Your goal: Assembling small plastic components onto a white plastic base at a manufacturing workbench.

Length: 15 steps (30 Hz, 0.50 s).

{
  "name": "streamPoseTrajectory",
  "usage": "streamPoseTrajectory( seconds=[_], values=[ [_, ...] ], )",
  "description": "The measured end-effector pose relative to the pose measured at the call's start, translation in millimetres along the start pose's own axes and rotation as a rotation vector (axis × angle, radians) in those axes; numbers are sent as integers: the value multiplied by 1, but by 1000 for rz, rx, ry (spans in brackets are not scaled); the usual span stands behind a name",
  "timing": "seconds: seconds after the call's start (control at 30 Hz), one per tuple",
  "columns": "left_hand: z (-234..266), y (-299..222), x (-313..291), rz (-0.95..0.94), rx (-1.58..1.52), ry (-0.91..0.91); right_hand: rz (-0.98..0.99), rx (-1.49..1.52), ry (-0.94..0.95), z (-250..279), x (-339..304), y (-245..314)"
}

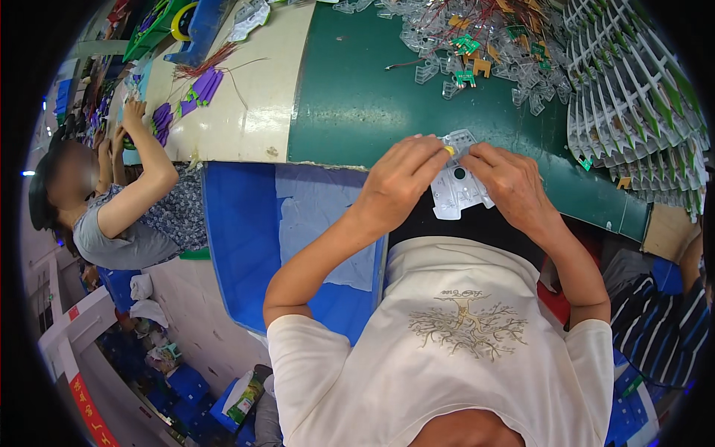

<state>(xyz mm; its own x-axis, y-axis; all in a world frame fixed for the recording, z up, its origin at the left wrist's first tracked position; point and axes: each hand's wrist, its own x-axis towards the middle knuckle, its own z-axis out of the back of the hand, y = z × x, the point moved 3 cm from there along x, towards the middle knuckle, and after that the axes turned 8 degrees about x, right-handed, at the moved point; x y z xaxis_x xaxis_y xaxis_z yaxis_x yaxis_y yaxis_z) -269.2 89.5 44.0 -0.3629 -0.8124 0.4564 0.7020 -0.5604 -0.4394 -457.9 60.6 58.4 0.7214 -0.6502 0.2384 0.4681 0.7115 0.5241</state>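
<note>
Clear plastic piece (459,186), green table (357,104), blue bin (238,231).

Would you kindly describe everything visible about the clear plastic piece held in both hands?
The clear plastic piece is a thin, flat, translucent moulded sheet with a dark round hole near its middle and raised ribs. It is held over the near edge of the green table, pinched at the top by the left hand and right hand.

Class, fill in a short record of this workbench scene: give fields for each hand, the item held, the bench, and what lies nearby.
left hand: grips the clear plastic tray piece's left edge
right hand: grips its right edge
held item: clear plastic tray piece, with a small yellow part at the left fingertips
bench: green work mat
nearby: heap of clear plastic holders; stacked white trays
co-worker: person on the left
</note>
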Motion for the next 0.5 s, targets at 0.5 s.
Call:
streamPoseTrajectory(
  seconds=[0.5],
  values=[
    [-23,-8,-1,-61,163,-43,-253,132,-165,4,-3,-9]
  ],
)
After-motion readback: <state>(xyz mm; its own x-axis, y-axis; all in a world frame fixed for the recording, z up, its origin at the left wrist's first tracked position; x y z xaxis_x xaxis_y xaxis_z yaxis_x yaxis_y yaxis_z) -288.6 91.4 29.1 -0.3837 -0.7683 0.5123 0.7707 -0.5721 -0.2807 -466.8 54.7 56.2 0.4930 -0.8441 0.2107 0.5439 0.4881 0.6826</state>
